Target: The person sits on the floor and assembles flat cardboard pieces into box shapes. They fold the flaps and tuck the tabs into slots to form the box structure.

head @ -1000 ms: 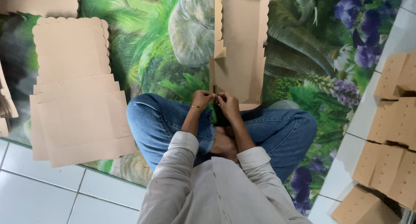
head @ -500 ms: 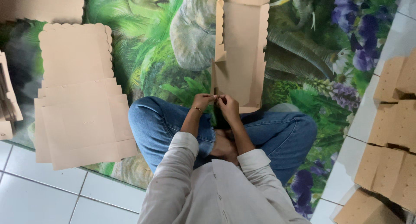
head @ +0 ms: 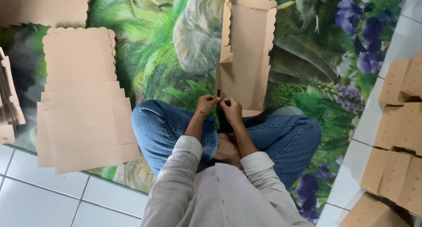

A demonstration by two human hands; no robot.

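I sit cross-legged in blue jeans on a printed jungle mat (head: 176,55). A tan cardboard box blank (head: 246,55) with scalloped edges lies in front of my knees, its side flaps partly raised. My left hand (head: 206,105) and my right hand (head: 229,108) meet at the blank's near left corner, both pinching the cardboard flap there. A thin bracelet circles my left wrist.
A stack of flat scalloped box blanks (head: 81,104) lies on the mat to my left, with more cardboard (head: 9,99) at the far left edge. Folded tan boxes (head: 398,135) pile up on the white tiled floor (head: 35,200) at right.
The view has shifted slightly, so the blank sits lower in frame. Both hands stay at the same corner of the blank, with only small finger movement.
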